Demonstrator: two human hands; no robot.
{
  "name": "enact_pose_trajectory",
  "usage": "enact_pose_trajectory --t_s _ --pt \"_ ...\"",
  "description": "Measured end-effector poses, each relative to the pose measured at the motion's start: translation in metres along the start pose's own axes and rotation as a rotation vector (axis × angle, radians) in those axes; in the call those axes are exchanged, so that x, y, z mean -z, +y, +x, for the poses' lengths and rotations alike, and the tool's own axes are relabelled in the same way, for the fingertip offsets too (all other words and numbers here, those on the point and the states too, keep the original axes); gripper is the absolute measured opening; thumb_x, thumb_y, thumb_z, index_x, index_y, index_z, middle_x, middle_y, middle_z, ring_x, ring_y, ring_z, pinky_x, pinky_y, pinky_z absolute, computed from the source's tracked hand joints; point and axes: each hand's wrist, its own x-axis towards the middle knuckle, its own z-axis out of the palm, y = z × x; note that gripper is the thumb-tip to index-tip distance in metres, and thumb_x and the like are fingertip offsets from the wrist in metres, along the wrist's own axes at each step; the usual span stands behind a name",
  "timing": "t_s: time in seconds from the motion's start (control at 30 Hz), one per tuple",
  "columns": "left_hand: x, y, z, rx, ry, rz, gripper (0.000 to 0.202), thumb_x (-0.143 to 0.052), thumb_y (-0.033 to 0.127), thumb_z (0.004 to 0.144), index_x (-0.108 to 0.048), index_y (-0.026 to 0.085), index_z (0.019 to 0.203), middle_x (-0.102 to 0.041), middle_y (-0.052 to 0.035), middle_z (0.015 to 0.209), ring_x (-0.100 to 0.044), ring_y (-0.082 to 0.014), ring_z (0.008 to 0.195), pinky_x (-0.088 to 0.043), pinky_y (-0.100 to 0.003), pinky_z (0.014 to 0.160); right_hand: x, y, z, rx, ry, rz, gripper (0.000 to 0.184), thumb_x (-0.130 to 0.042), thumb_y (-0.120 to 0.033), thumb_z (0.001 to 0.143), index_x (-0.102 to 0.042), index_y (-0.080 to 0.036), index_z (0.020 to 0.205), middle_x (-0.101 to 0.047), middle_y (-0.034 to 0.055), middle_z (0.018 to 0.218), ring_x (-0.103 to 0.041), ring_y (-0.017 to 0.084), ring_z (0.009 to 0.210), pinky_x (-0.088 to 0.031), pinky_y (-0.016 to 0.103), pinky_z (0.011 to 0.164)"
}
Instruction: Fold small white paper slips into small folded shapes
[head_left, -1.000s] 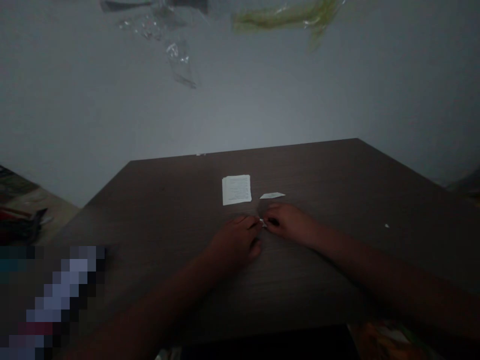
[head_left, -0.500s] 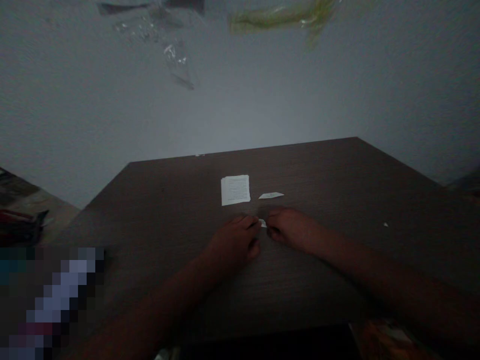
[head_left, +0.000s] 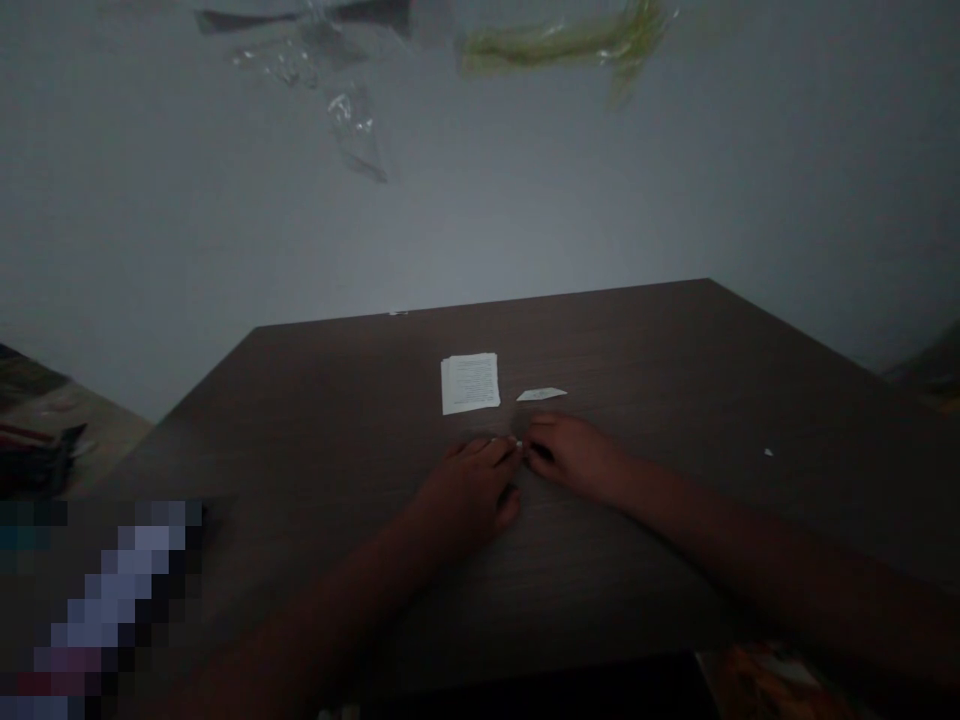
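Note:
On the dark wooden table, my left hand rests with its fingertips pressed on a small piece of paper, its thumb set apart. From the other side my right hand meets it, fingers curled and pinching at the same paper. Only a tiny white bit shows between the fingertips; the rest is hidden. Just beyond the hands lies a stack of square printed paper sheets. To its right is a narrow folded strip of paper with pointed ends.
The table runs back to a pale wall with plastic packaging and yellow wrapping on it. A white paper scrap lies at the right. A blurred-out pixelated patch covers the lower left.
My right hand has shifted slightly left, closer to my left fingertips. Less of the small paper between them shows now.

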Motion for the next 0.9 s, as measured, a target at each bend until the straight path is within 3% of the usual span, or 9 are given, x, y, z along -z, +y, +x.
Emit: enact_pose_trajectory --t_s 0.43,0.7,0.9 --pt "0.010 0.012 0.000 0.066 -0.028 0.011 0.052 -0.073 0.027 0.117 -0.076 0.016 0.167 -0.078 -0.0196 0.172 -0.081 -0.0408 0.149 -0.063 -0.060 0.132 0.003 -0.004 0.000 0.007 -0.004 0.003 0.018 -0.073 -0.007 0.106 -0.081 -0.019 0.095 -0.079 0.0072 0.098 -0.072 0.023 0.092 -0.052 0.033 0.084" --pt "0.011 0.009 0.000 0.079 -0.070 -0.009 0.056 -0.070 0.028 0.117 -0.071 0.016 0.172 -0.073 -0.0218 0.179 -0.077 -0.0437 0.156 -0.064 -0.066 0.131 0.004 -0.002 -0.005 0.001 -0.033 0.053 0.020 -0.076 -0.004 0.098 -0.078 -0.022 0.088 -0.079 0.0050 0.092 -0.071 0.022 0.086 -0.049 0.032 0.080" --pt "0.011 0.010 0.001 0.059 -0.073 -0.001 0.057 -0.071 0.024 0.117 -0.069 0.017 0.174 -0.072 -0.0215 0.180 -0.074 -0.0426 0.163 -0.061 -0.066 0.137 0.003 0.003 -0.003 -0.017 -0.038 0.086 0.018 -0.075 -0.008 0.102 -0.078 -0.021 0.089 -0.079 0.0053 0.095 -0.073 0.022 0.090 -0.050 0.032 0.084"
